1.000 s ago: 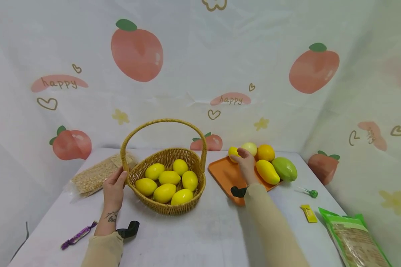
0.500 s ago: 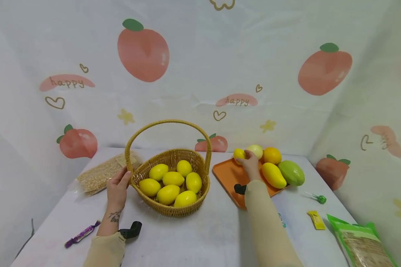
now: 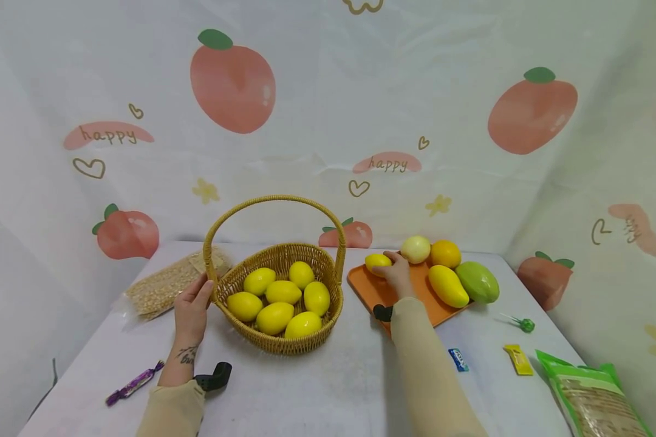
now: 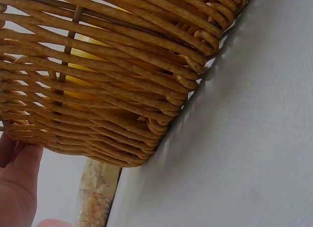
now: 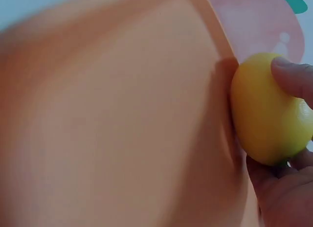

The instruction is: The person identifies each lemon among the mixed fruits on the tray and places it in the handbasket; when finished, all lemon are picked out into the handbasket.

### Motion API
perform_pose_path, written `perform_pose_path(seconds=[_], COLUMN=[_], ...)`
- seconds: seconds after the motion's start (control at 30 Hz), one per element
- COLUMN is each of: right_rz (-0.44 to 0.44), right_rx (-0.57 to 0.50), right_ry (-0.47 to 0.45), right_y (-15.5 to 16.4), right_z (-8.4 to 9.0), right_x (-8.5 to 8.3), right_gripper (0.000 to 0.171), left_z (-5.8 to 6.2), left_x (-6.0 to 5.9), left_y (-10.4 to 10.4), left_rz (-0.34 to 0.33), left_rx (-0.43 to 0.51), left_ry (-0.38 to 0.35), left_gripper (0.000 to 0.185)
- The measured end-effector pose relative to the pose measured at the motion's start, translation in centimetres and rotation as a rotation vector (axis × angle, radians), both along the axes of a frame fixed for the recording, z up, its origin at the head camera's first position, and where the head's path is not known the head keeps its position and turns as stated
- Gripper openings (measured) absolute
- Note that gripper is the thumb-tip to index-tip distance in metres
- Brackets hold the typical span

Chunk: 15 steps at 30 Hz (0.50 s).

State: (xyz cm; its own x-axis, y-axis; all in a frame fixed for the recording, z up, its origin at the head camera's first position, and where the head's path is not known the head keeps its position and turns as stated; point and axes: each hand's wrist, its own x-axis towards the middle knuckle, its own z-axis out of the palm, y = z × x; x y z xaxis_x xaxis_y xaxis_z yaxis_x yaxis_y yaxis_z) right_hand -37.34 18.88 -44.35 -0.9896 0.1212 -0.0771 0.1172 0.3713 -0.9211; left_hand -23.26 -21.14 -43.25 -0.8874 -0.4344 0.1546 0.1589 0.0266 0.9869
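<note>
My left hand [image 3: 191,312] grips the left side of a wicker basket [image 3: 284,346] at the foot of its arched handle; the left wrist view shows the fingers on the woven rim. Inside the basket lie several yellow lemons [image 3: 283,292]. Over the back left of an orange tray [image 3: 426,306], my right hand [image 3: 399,278] pinches another lemon [image 5: 266,107] between thumb and fingers. To the right of this hand sit a pale round fruit [image 3: 415,249], an orange [image 3: 445,254], a yellow mango [image 3: 448,286] and a green fruit [image 3: 478,282] on or against the tray.
Behind the left hand lies a clear bag of pale kernels [image 3: 166,285]. A purple-wrapped candy [image 3: 135,383] is at front left. On the right are a blue packet [image 3: 458,359], a yellow packet [image 3: 518,360], a green lollipop [image 3: 526,325] and a green-edged bag [image 3: 590,394].
My right hand took hold of the lemon at the tray's back and moved it left, away from the pale round fruit. The left hand stays on the basket.
</note>
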Motion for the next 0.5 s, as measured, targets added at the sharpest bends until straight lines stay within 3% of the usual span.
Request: perform_pose_path(seconds=[0.2,0.5], right_rz=[-0.031,0.031], right_rx=[-0.123,-0.402], right_ry=[0.064,0.138], right_y=[0.0,-0.1], right_z=[1.0,5.3], right_x=[0.5,1.8], right_gripper=[0.061,0.06], left_z=[0.0,-0.1], left_x=[0.0,-0.3], left_y=[0.0,-0.1], left_rz=[-0.003,-0.006], left_rx=[-0.002,0.049], left_ry=[0.004,0.066], left_gripper=[0.046,0.044])
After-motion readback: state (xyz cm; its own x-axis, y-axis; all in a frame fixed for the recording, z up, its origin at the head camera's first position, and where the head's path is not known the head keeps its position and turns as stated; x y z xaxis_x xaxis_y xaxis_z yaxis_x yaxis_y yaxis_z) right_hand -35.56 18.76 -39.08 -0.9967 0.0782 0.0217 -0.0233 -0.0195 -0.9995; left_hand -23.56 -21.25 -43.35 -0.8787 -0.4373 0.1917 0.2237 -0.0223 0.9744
